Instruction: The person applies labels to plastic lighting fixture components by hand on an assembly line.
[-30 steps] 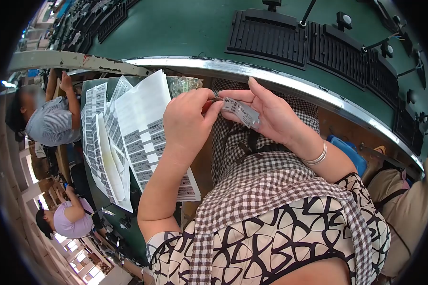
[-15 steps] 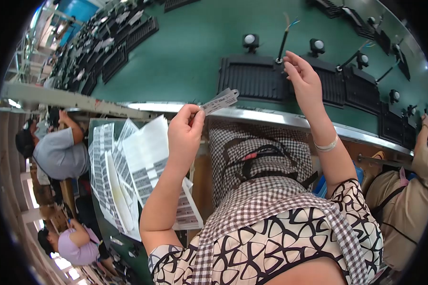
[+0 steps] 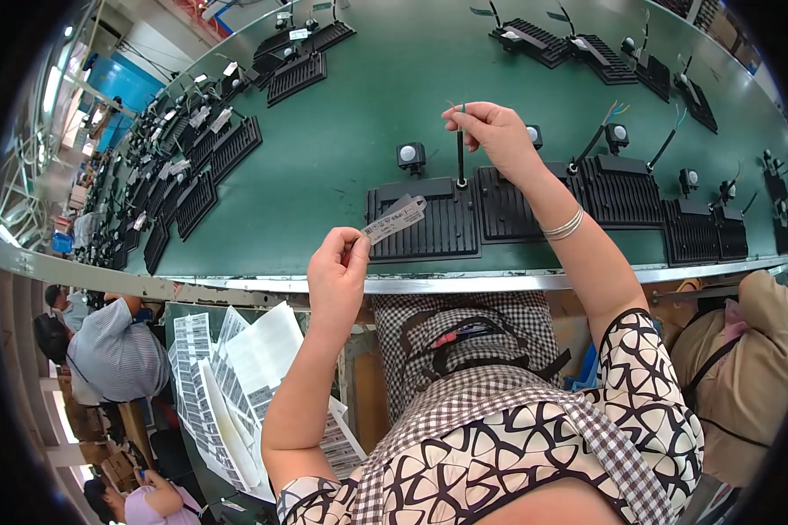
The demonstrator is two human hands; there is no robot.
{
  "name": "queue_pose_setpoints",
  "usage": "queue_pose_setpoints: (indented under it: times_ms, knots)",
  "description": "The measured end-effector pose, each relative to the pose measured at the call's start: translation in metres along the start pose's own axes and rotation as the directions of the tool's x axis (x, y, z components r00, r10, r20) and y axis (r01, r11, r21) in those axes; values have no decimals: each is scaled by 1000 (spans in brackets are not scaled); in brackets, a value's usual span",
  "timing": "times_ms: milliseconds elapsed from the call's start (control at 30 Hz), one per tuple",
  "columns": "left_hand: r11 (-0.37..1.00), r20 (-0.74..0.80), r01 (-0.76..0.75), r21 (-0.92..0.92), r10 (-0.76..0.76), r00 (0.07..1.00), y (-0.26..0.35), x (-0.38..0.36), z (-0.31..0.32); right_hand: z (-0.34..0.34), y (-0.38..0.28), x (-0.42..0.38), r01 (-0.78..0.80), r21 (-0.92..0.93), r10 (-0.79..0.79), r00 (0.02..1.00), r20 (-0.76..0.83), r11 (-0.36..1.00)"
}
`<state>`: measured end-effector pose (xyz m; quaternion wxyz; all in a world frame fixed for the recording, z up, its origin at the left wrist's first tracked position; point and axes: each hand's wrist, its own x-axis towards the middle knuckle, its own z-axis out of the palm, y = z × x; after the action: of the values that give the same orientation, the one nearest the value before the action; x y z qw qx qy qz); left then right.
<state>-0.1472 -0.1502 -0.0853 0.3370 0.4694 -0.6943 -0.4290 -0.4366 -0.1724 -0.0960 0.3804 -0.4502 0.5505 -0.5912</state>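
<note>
From my remote seat the print on the small white barcode label [image 3: 396, 219] is too fine to read, and the fisheye rim cuts off the far right of the green conveyor desk [image 3: 341, 105], where the last housings blur into the dark border. The left hand [image 3: 337, 271] has its grip closed on the label, thumb and forefinger pinching its lower end so the strip slants up and to the right over the front of the nearest black ribbed lamp housing [image 3: 425, 223]; I cannot tell whether the label touches the housing. The right hand [image 3: 497, 136] is pinched shut on the thin black cable [image 3: 460, 153] that stands upright from the rear edge of that housing, bare coloured wire ends showing just above the fingertips. A silver bangle [image 3: 565, 226] sits on the right wrist. A row of more black ribbed housings [image 3: 626, 188] runs to the right, each touching or just beside the next, and others lie well apart along the far left of the belt, leaving an open green stretch in the middle. The shiny metal rail [image 3: 464, 282] marks the desk's near edge, close below the left hand. Below that rail, a stack of white label sheets [image 3: 254, 359] fans out on a dark tray [image 3: 177, 311], partly hidden by the left forearm. A person in a striped shirt [image 3: 105, 350] sits at the left, apart from both hands.
</note>
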Motion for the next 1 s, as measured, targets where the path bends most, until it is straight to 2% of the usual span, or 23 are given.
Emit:
queue_pose_setpoints:
  times_ms: [33,133,200,233,267,300,333,400,467,533,600,633,667,700,733,1000]
  knots:
    - [1000,2,6,-3,-6,1000,0,2,1,-2,-7,1,18,-49,-18,1000,-12,999]
    - [999,-15,25,-41,-25,1000,5,4,4,-6,-29,1,54,-204,-12,979,206,978]
    - [999,-32,-34,42,36,999,-1,3,0,-11,-20,12,-18,-63,38,947,320,998]
    - [993,-28,-102,61,104,994,-5,9,2,-15,-21,14,-49,-29,56,933,356,998]
    - [994,-24,-104,43,105,994,-14,11,1,-16,-12,16,-65,54,41,930,367,996]
    - [995,-22,-95,42,96,995,-15,12,1,-15,-9,16,-135,115,87,933,350,984]
    - [997,-32,-75,-1,75,997,-16,13,1,-12,3,19,-130,133,84,948,308,983]
    - [998,-41,-14,-56,12,999,-5,12,4,2,9,15,-25,86,16,994,108,996]
    - [991,-68,14,-130,-23,997,0,13,6,9,0,-1,289,-224,-289,957,35,931]
    - [993,-75,-48,-105,40,996,0,18,6,12,-9,-11,124,24,-125,988,91,992]
    - [995,-93,-67,-79,60,994,3,22,5,8,-7,-11,-140,295,60,963,264,945]
    - [994,-103,-78,-71,70,992,9,22,6,12,-4,-16,-134,265,70,969,238,955]
    - [984,-124,-86,-155,67,990,14,24,10,11,-6,-14,-106,222,58,975,214,969]
    - [989,-131,-66,-134,49,990,17,27,12,10,-11,-13,-83,174,48,980,195,981]
    - [981,-130,-111,-158,91,987,15,31,14,13,-11,-17,-66,133,43,984,171,989]
    - [967,-138,-155,-204,129,982,31,58,31,12,-12,-18,-90,106,70,981,181,990]
